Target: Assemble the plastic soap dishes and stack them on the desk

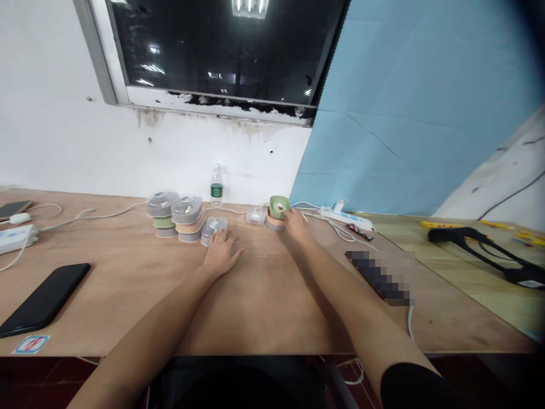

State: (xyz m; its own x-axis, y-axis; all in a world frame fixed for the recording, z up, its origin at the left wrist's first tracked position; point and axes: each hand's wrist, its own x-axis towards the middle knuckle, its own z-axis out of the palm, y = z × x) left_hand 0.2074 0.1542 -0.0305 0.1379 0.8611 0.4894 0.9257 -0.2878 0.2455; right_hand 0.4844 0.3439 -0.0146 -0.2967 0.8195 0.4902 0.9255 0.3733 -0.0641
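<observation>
**A:** Where are the hands?

**B:** Both are stretched far across the bench (272, 307). The left hand (221, 253) lies flat, fingers spread loosely, tips just touching a small clear-lidded box (213, 229) that leans on its side. It holds nothing; it looks like a rest or a brace for the long reach.

**A:** And the right hand?

**B:** The right hand (296, 224) is at the green dish (280, 205), which sits tilted on a peach-coloured dish (275, 221). The fingers touch the green one's rim, but whether they pinch it I cannot tell.

**A:** Why the piles at the back?

**B:** Likely to save room: two short stacks of lidded boxes (176, 215) stand side by side near the wall, left of the leaning box. One more clear box (256, 215) sits just left of the dishes, with a water bottle (217, 186) behind. A black phone (45, 298) lies well apart, near the left edge.
</observation>
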